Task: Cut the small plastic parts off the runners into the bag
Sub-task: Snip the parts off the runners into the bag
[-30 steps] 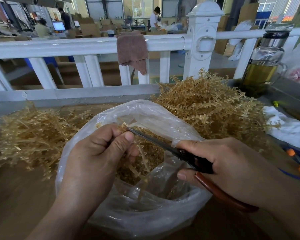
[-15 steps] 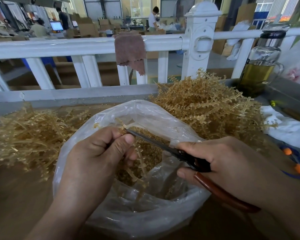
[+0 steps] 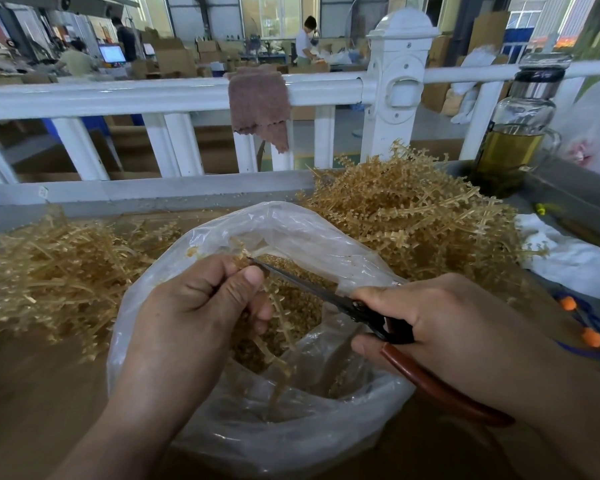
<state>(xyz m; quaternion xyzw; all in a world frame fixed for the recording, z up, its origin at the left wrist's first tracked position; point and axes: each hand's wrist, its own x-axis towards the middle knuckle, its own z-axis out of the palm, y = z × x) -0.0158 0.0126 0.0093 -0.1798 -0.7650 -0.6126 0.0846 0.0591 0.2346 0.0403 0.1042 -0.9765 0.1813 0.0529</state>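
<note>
Brown tabletop (image 3: 42, 393) heaped with amber runners (image 3: 413, 216), clear bag (image 3: 291, 431) at centre, left hand (image 3: 194, 306) pinching a runner (image 3: 282, 320) over it, right hand (image 3: 440, 327) gripping scissors (image 3: 326, 296), white railing (image 3: 153, 95) and workshop behind

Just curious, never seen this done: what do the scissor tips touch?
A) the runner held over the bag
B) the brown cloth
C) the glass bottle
A: the right hand holds scissors whose tips meet the runner pinched by the left hand over the bag.
</note>
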